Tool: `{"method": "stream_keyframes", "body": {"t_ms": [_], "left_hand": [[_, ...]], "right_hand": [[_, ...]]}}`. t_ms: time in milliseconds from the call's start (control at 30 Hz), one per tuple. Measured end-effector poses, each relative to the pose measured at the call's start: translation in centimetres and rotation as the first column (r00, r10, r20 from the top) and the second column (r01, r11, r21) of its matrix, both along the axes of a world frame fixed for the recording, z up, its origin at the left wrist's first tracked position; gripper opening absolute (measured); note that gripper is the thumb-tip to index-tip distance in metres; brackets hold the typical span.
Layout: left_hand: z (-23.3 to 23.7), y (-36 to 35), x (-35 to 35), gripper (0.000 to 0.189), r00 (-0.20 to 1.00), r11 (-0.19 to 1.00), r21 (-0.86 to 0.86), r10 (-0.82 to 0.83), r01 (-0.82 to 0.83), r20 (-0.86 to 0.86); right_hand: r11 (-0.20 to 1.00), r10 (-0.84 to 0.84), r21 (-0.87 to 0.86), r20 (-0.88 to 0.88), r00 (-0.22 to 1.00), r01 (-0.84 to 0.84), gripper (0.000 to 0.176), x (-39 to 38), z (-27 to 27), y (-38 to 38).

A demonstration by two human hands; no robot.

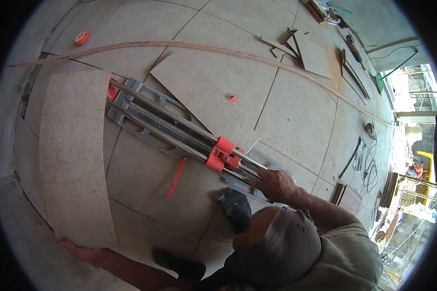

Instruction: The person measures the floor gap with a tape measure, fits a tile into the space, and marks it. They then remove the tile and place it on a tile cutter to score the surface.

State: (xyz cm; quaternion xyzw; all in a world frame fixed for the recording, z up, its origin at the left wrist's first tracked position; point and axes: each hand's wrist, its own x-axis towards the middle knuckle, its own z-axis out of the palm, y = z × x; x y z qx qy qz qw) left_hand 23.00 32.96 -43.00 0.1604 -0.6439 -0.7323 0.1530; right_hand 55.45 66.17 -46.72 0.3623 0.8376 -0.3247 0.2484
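Neither of my own hands is in view. Both visible hands belong to a person in a dark cap (281, 242), crouched at the lower right. That person's right hand (276, 185) is closed at the near end of a manual tile cutter (160, 127), by its metal rails. Their left hand (80, 253) touches the bottom edge of a long pale tile piece (73, 160). The upper part of this piece lies beside the cutter's far end. A red carriage (221, 155) sits on the rails. A thin red bar (176, 178) sticks out from the cutter's side.
A pinkish hose (204, 47) crosses the tiled floor. A red tape roll (82, 38) lies at upper left, and a small red piece (234, 99) lies beyond the cutter. Tile offcuts (313, 56), an angle grinder (354, 48) and a cable (370, 169) lie toward the right.
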Motion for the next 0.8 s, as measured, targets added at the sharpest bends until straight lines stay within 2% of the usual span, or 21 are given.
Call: {"method": "stream_keyframes", "body": {"t_ms": [33,167,233,267,333,367,433,533,633,767,800], "left_hand": [[-0.1,-0.1,-0.3,0.073,1.0,0.999,0.037,0.007,-0.006,-0.011],[0.1,0.9,-1.2,0.072,0.993,0.99,0.118,-0.061,0.072,-0.098],[0.6,0.8,-1.4,0.072,0.993,0.988,0.127,-0.077,0.088,-0.095],[0.7,0.9,-1.2,0.072,0.993,0.988,0.129,-0.07,0.082,-0.093],[1.8,2.3,-0.1,0.071,0.999,0.982,0.183,-0.033,0.04,-0.043],[1.3,1.7,-0.1,0.071,0.999,0.982,0.185,-0.03,0.036,-0.037],[0.5,1.0,-0.4,0.071,0.994,0.988,0.141,-0.044,0.058,-0.102],[0.5,1.7,0.3,0.071,0.986,0.99,0.089,-0.098,0.111,-0.138],[1.6,2.5,0.9,0.071,0.99,0.989,0.098,-0.101,0.111,-0.103],[1.5,2.5,1.2,0.072,0.991,0.986,0.119,-0.104,0.113,-0.084],[1.2,2.2,1.0,0.072,0.989,0.988,0.109,-0.1,0.112,-0.106]], "right_hand": [[0.991,-0.09,-0.087,0.173,0.981,0.106,0.041,0.0,0.2,0.0],[0.993,-0.064,-0.086,0.134,0.989,0.076,0.039,-0.3,1.9,0.0],[0.997,0.071,-0.019,0.059,0.996,-0.07,0.036,0.2,2.5,-0.1],[0.997,0.078,-0.018,0.061,0.995,-0.077,0.036,0.9,2.5,-0.2],[0.991,0.069,0.097,0.183,0.981,-0.088,0.027,3.1,2.6,-0.6],[0.991,0.072,0.099,0.19,0.979,-0.092,0.027,3.9,3.1,-0.7],[0.967,0.204,0.12,0.167,0.965,-0.225,0.02,5.3,4.4,-0.8],[0.982,0.123,0.107,0.256,0.959,-0.155,0.016,8.1,2.8,-0.7],[0.959,0.23,0.132,0.144,0.963,-0.249,0.016,11.2,1.9,-0.6],[0.99,0.133,0.021,0.119,0.984,-0.136,0.02,12.8,2.5,0.1],[0.998,0.046,-0.041,0.207,0.977,-0.039,0.024,13.2,2.2,0.4]]}}
